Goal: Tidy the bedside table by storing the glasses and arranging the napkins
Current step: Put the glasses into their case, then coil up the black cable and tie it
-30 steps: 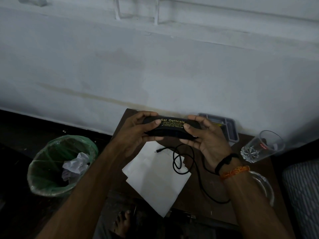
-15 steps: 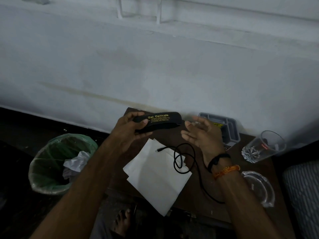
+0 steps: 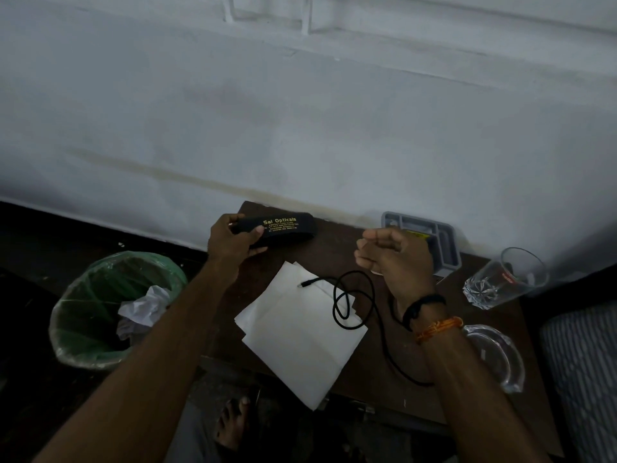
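A black glasses case (image 3: 283, 230) with gold lettering is closed and sits at the back left corner of the brown bedside table (image 3: 337, 248), by the wall. My left hand (image 3: 230, 240) grips its left end. My right hand (image 3: 390, 257) hovers over the table to the right of the case, holding nothing, its fingers loosely curled. White napkins (image 3: 300, 339) lie overlapped and askew on the table's front left part, one corner past the front edge. No glasses are visible outside the case.
A black cable (image 3: 354, 305) loops over the napkins. A grey compartment tray (image 3: 447, 245) stands at the back, a drinking glass (image 3: 507, 279) tilts at the right, a glass ashtray (image 3: 500, 359) lies near my right forearm. A green-lined bin (image 3: 110, 309) with crumpled paper stands left.
My right hand has let go of the case and drawn back to the right. My left hand has carried the case left and back to the table's far corner.
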Motion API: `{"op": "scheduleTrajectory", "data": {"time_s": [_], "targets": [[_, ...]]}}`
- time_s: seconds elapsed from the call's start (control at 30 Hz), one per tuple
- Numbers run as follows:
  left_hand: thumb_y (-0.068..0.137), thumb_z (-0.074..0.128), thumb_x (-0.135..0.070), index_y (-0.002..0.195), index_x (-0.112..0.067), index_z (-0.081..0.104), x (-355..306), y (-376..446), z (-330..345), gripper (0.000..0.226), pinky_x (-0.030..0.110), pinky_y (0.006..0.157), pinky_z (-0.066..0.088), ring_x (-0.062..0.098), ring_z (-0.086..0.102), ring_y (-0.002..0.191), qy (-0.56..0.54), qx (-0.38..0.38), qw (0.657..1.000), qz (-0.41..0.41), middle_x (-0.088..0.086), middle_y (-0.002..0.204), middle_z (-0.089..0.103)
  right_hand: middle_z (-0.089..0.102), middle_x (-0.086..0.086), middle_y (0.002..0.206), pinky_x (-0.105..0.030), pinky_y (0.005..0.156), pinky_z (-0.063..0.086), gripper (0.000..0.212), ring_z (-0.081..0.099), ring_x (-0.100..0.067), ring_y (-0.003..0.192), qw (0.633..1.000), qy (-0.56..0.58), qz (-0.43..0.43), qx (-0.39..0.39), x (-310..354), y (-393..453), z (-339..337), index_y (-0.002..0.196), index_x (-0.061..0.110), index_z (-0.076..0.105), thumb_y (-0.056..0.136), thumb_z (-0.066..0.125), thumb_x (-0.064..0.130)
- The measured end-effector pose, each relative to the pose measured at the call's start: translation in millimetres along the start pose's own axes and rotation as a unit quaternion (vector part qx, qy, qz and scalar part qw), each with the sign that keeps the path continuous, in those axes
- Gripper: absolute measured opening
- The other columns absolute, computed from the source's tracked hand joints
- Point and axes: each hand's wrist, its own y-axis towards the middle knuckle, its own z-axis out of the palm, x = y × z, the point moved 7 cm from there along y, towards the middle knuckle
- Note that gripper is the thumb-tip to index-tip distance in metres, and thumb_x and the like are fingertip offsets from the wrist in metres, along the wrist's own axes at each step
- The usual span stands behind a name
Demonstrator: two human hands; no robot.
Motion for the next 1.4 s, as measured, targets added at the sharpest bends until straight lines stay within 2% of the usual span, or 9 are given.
{"op": "scheduleTrajectory", "data": {"time_s": [0.23, 0.37, 0.53, 0.63, 0.8, 1.0, 1.1, 1.3, 1.4], "targets": [[0.083, 0.075, -0.016, 0.131, -0.006, 0.053, -6, 2, -2, 0.054, 0.035, 0.069, 0.061, 0.027, 0.065, 0.099, 0.256, -0.050, 0.959, 0.110, 0.015, 0.131, 0.057, 0.073, -0.009, 0.082, -0.029, 0.062, 0.061, 0.006, 0.073, -0.015, 0.067, 0.985, -0.170, -0.035, -0.003, -1, 0, -13, 0.090, 0.010, 0.071, 0.084, 0.072, 0.007], [0.082, 0.076, -0.029, 0.126, -0.009, 0.056, -9, -1, 0, 0.053, 0.047, 0.087, 0.057, 0.031, 0.067, 0.101, 0.336, -0.056, 0.930, 0.135, 0.014, 0.125, 0.063, 0.073, -0.004, 0.078, -0.038, 0.066, 0.062, 0.012, 0.072, -0.018, 0.070, 0.947, -0.319, -0.024, 0.023, -12, 2, -20, 0.079, 0.015, 0.069, 0.079, 0.071, 0.003], [0.083, 0.073, -0.035, 0.132, -0.007, 0.050, -20, -11, 3, 0.060, 0.048, 0.097, 0.043, 0.039, 0.045, 0.122, 0.430, -0.090, 0.884, 0.162, 0.020, 0.129, 0.053, 0.065, 0.004, 0.094, -0.037, 0.077, 0.056, 0.018, 0.064, -0.017, 0.086, 0.897, -0.428, -0.078, 0.078, -12, -2, -6, 0.077, 0.025, 0.068, 0.070, 0.079, 0.013], [0.084, 0.070, -0.023, 0.124, -0.007, 0.053, -43, -32, 14, 0.047, 0.045, 0.089, 0.046, 0.037, 0.044, 0.118, 0.426, -0.109, 0.867, 0.236, 0.019, 0.125, 0.050, 0.056, 0.001, 0.116, -0.028, 0.087, 0.045, 0.031, 0.054, -0.016, 0.106, 0.872, -0.461, -0.101, 0.128, -12, -6, 8, 0.102, 0.026, 0.067, 0.075, 0.076, 0.014], [0.077, 0.071, 0.001, 0.107, -0.009, 0.067, -35, -63, 76, 0.031, 0.037, 0.091, 0.051, 0.019, 0.059, 0.101, 0.386, 0.127, 0.845, 0.347, 0.007, 0.110, 0.064, 0.044, -0.003, 0.145, -0.037, 0.108, 0.040, 0.070, 0.045, -0.024, 0.130, 0.838, -0.486, -0.085, 0.233, -29, -11, 28, 0.145, 0.033, 0.039, 0.084, 0.065, 0.011], [0.079, 0.074, -0.007, 0.129, -0.009, 0.061, 1, -80, 122, 0.052, 0.036, 0.105, 0.043, 0.024, 0.053, 0.125, 0.456, 0.322, 0.763, 0.326, 0.008, 0.134, 0.059, 0.071, -0.002, 0.110, -0.022, 0.089, 0.048, 0.024, 0.061, -0.009, 0.091, 0.861, -0.469, -0.122, 0.155, -14, -11, 14, 0.103, 0.017, 0.075, 0.085, 0.065, 0.005], [0.082, 0.072, -0.008, 0.134, -0.013, 0.057, 6, -90, 137, 0.054, 0.034, 0.106, 0.041, 0.020, 0.049, 0.129, 0.480, 0.371, 0.732, 0.310, 0.004, 0.140, 0.055, 0.074, 0.003, 0.094, -0.026, 0.084, 0.054, 0.021, 0.064, -0.007, 0.082, 0.894, -0.412, -0.134, 0.116, 2, -16, 4, 0.088, 0.020, 0.078, 0.082, 0.066, 0.003], [0.084, 0.066, -0.002, 0.118, -0.009, 0.064, -3, -108, 154, 0.035, 0.030, 0.089, 0.050, 0.022, 0.063, 0.106, 0.446, 0.391, 0.749, 0.294, 0.008, 0.116, 0.067, 0.068, 0.013, 0.084, -0.025, 0.075, 0.053, 0.019, 0.062, -0.003, 0.080, 0.928, -0.320, -0.190, -0.006, 35, -28, -18, 0.079, 0.023, 0.074, 0.078, 0.069, 0.005], [0.085, 0.065, -0.001, 0.107, -0.018, 0.070, -13, -114, 157, 0.028, 0.023, 0.083, 0.051, 0.007, 0.065, 0.097, 0.404, 0.397, 0.774, 0.284, -0.005, 0.104, 0.071, 0.071, 0.013, 0.085, -0.030, 0.076, 0.057, 0.018, 0.066, -0.004, 0.081, 0.935, -0.256, -0.227, -0.094, 52, -35, -36, 0.080, 0.025, 0.074, 0.078, 0.070, 0.007]]}}
